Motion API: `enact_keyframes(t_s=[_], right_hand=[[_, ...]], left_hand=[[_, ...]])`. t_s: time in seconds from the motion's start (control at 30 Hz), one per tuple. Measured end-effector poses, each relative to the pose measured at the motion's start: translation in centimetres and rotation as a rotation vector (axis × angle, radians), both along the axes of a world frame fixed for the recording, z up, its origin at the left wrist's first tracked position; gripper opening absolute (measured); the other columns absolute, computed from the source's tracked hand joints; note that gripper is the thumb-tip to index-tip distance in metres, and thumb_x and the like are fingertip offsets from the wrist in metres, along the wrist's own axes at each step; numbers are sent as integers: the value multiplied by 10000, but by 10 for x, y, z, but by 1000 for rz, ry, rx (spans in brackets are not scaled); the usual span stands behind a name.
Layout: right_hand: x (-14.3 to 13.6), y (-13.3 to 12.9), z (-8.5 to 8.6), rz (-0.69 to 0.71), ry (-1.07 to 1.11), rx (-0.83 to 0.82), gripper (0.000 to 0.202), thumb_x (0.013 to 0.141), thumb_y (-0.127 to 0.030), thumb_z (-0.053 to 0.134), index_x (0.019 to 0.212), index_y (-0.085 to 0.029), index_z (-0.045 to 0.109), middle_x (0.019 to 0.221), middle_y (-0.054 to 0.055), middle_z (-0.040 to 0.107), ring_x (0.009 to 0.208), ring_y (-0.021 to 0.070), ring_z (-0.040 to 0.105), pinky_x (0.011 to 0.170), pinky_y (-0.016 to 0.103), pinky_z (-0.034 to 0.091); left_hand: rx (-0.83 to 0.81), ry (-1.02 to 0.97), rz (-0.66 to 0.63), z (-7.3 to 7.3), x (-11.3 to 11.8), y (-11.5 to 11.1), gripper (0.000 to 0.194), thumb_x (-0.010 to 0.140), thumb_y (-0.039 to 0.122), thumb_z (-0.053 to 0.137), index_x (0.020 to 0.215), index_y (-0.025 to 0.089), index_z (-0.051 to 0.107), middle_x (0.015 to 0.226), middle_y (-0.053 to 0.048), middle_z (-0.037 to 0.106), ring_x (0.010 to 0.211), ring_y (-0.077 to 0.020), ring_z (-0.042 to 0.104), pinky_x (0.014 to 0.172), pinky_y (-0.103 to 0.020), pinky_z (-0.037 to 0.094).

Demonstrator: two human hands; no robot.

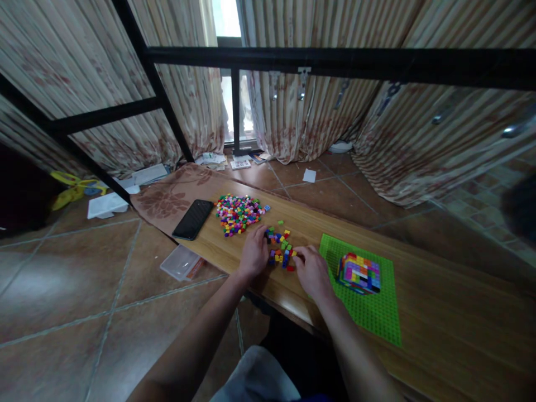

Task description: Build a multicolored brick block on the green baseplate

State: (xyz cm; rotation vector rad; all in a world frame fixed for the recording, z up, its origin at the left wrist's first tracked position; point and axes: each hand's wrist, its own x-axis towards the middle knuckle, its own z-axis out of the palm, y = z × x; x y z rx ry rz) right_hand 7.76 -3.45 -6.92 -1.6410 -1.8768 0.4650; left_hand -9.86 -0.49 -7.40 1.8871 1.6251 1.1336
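Observation:
Small loose toy bricks [277, 258] of several colours lie scattered on the wooden table between my two hands. At the left edge of this scatter is my left hand [254, 252], its fingers curled in; whatever they hold is hidden. My right hand [312, 272] comes from the other side, thumb and fingers pinched at a small yellow brick [294, 253]. A larger heap of mixed bricks [238, 213] lies beyond my left hand. To the right, a multicoloured block built of bricks [359, 272] sits on a green baseplate [377, 318].
A black phone [193, 219] lies on the table left of the heap. A clear plastic box [181, 263] is on the tiled floor beside the table. Dark metal bars [335, 62] cross in front of striped curtains [301, 28]. Papers [240, 164] lie on the floor beyond.

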Motion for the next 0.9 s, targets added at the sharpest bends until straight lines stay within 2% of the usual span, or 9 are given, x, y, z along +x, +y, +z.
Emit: enact_keyframes(t_s=[0.23,0.37,0.47,0.57,0.7,0.9], right_hand=[[2,-5,-5,-1,127,41,233,839,-182,471,979,-190,657,929,69,636,888,203,600,797,339,457],[1,-7,-7,-14,151,59,238,843,-202,466,985,-186,657,940,72,642,888,203,603,802,339,459],[-1,-9,-8,-46,160,77,231,853,-216,461,983,-184,649,943,73,642,867,199,604,791,334,461],[-3,-11,-10,-57,152,103,242,851,-213,463,1019,-184,635,932,69,636,838,195,599,776,330,463],[-4,-12,-11,-58,133,112,301,838,-191,464,1102,-177,609,939,66,627,817,191,590,774,329,467],[-6,-11,-13,-61,95,106,302,827,-159,454,1079,-174,619,972,73,628,871,199,592,804,331,466]], left_hand=[[-47,-101,-125,-4,0,-2,400,879,127,387,1223,175,586,1185,-93,650,1128,-201,580,1024,-399,441],[-29,-217,-39,-9,-3,-2,366,896,164,403,1213,164,585,1163,-103,659,1080,-198,602,986,-380,462],[11,-125,6,-6,-2,4,392,851,99,427,1196,163,601,1177,-106,655,1104,-219,580,996,-401,448],[8,5,-54,-1,1,10,454,801,34,420,1177,184,627,1137,-77,677,1093,-218,570,978,-380,459],[7,123,-131,4,1,17,451,775,30,438,1141,184,653,1089,-59,695,1067,-213,569,945,-356,475],[30,283,-265,10,-6,33,491,730,26,469,1150,205,650,1028,-41,716,999,-215,601,946,-361,463]])
